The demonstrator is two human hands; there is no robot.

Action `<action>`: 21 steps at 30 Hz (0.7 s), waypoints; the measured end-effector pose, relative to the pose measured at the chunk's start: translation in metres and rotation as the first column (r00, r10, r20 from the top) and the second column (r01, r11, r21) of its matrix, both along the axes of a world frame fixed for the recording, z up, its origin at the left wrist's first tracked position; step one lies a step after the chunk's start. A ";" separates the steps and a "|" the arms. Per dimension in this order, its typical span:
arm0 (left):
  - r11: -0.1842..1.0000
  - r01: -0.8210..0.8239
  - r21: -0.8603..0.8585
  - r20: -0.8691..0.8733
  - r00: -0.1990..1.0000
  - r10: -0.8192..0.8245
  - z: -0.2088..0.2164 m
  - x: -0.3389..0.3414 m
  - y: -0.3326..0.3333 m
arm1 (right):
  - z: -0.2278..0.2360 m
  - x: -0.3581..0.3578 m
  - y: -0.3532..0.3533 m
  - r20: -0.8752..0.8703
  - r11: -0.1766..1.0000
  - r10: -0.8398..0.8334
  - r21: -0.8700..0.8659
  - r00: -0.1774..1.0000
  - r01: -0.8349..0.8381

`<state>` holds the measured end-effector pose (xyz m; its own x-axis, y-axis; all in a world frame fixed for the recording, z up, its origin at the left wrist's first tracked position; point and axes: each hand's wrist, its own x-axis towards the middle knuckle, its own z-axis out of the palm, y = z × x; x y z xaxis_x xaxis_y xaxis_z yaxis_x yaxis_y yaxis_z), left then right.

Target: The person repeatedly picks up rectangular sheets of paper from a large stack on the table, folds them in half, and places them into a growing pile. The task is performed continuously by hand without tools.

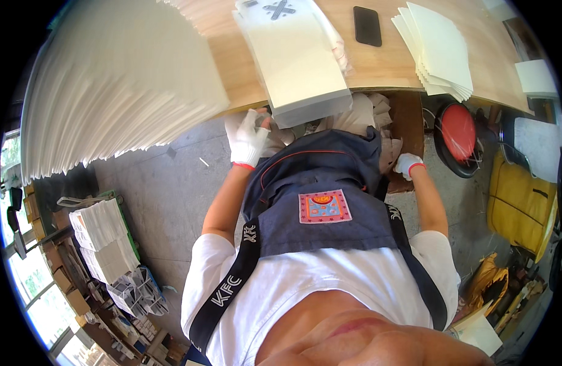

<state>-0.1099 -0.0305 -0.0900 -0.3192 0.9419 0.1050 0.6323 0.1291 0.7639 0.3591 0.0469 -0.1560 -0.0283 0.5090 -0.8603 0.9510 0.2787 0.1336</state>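
Observation:
My left hand (249, 140), in a white glove with a red cuff and bare fingertips, is just below the table's front edge. Its fingers are apart, with nothing seen in them. Beside it, a block of stacked pale sheets (302, 67) juts over the edge, with a printed sheet at its far end. My right hand (409, 165), gloved the same way, is low at my right side against brownish cloth (390, 149). Its fingers look curled; whatever they hold is hidden. A dark apron (317, 165) with a colourful patch covers my lap.
On the wooden table (378, 67) lie a large fanned stack of white sheets (122, 91) at left, a black phone (367, 26) and a smaller fan of sheets (439, 52) at right. A red round stool (458, 131) and yellow bag (519, 204) stand right; bundled stacks (104, 238) left.

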 end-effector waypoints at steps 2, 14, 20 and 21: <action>0.975 0.125 0.182 -0.488 0.872 -0.020 0.012 -0.003 0.005 | 0.032 -0.044 0.015 -0.329 0.905 -0.065 0.378 0.942 0.195; 0.928 0.152 0.340 -0.209 0.974 -0.083 0.001 0.002 0.011 | 0.076 -0.194 0.051 -0.728 0.619 0.637 0.679 0.253 0.394; 0.898 -0.441 -0.009 0.689 0.647 0.325 -0.043 0.023 0.008 | 0.048 -0.229 0.029 -0.996 0.554 -0.017 -0.080 -0.085 0.829; 0.876 -0.482 0.032 0.802 0.535 0.265 -0.040 0.030 0.012 | 0.041 -0.232 0.031 -0.989 0.513 0.004 -0.123 -0.145 0.850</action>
